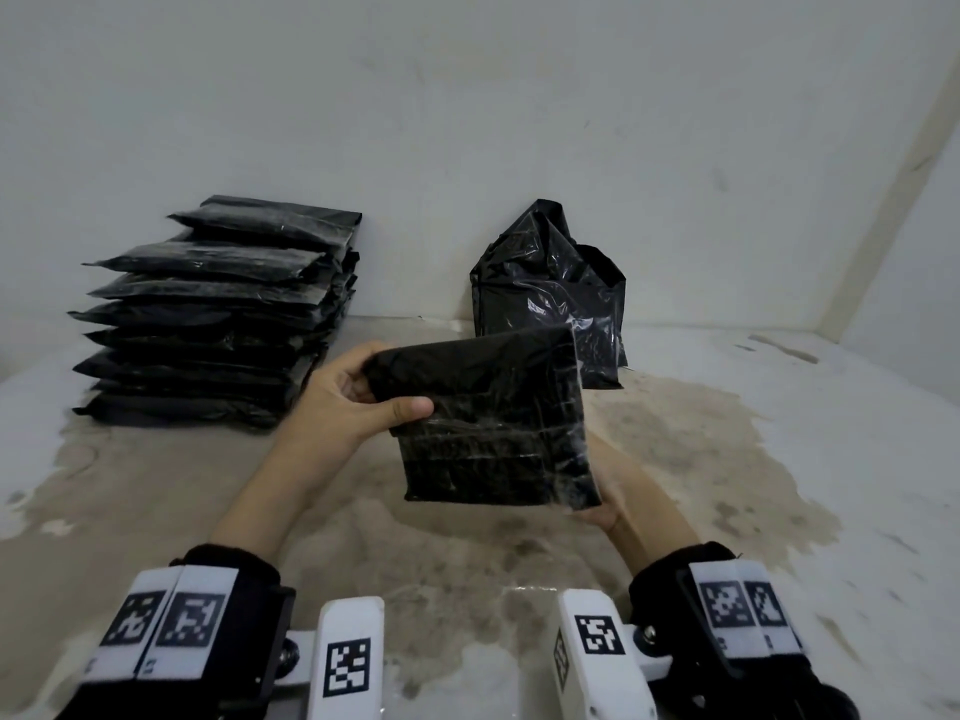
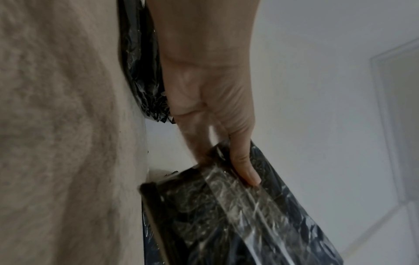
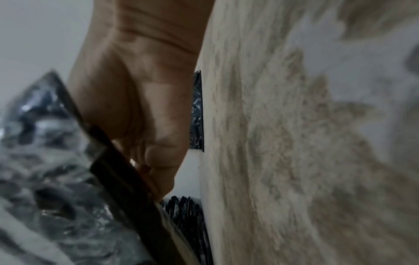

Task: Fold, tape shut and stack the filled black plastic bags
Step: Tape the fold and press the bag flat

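nearest the camera, at 7 and 5 o'clock in the head view, sit the two wrist mounts (image 1: 171, 623) with their black-and-white marker squares. just beyond them both forearms reach forward over the stained floor (image 1: 467, 563).

the folded bag (image 1: 488, 418), a flat black packet crossed by strips of clear tape (image 1: 493, 426), is held in the air at the centre of the view, above the floor and touching nothing else. the left hand (image 1: 353, 402) grips its upper left corner at about 10 o'clock of the packet, thumb laid across the front face and fingers curled behind. the left wrist view shows a thumb (image 2: 244, 166) pressing on the taped face of the folded bag (image 2: 238, 215). the right hand (image 1: 605, 506) supports the lower right corner at 5 o'clock, mostly hidden behind the packet; in the right wrist view its fingers (image 3: 158, 166) curl around the packet's edge (image 3: 127, 179).

farther off, at 10 o'clock, a stack of finished bags (image 1: 218, 314) lies against the wall. at 1 o'clock an unsealed bag (image 1: 550, 288) stands upright against the wall (image 1: 467, 96), its top open and crumpled, well apart from the stack.
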